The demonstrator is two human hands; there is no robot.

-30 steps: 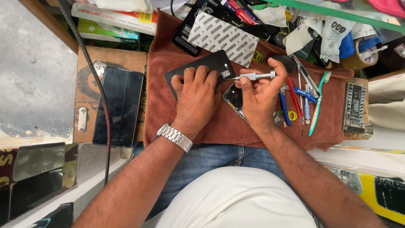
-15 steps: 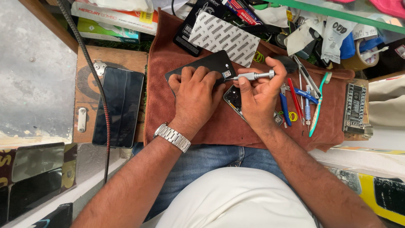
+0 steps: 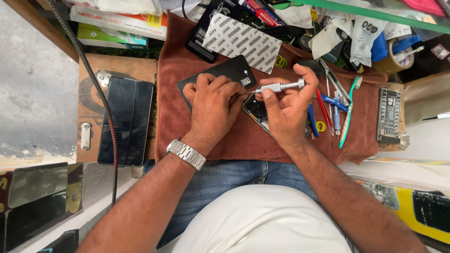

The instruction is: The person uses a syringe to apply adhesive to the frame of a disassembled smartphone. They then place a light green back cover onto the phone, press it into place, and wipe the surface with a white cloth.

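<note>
While the left hand (image 3: 213,105) presses flat on the opened phone (image 3: 257,111), the right hand (image 3: 286,105) pinches a silver screwdriver (image 3: 279,86) mid-cloth (image 3: 234,136).

A rust-brown cloth (image 3: 187,117) covers the middle of the work surface, its near edge hanging toward six o'clock. At nine o'clock a bare wooden surface (image 3: 91,75) shows, with a small metal hinge plate (image 3: 85,136) screwed to it. Further toward nine o'clock lies a grey concrete floor (image 3: 33,84), rough and mottled. At twelve o'clock a green shelf edge (image 3: 375,14) crosses the clutter at a slant. At three o'clock stands a pale painted ledge (image 3: 422,136), with a yellow panel (image 3: 398,197) toward four o'clock. Light is even and soft, casting only faint shadows
</note>
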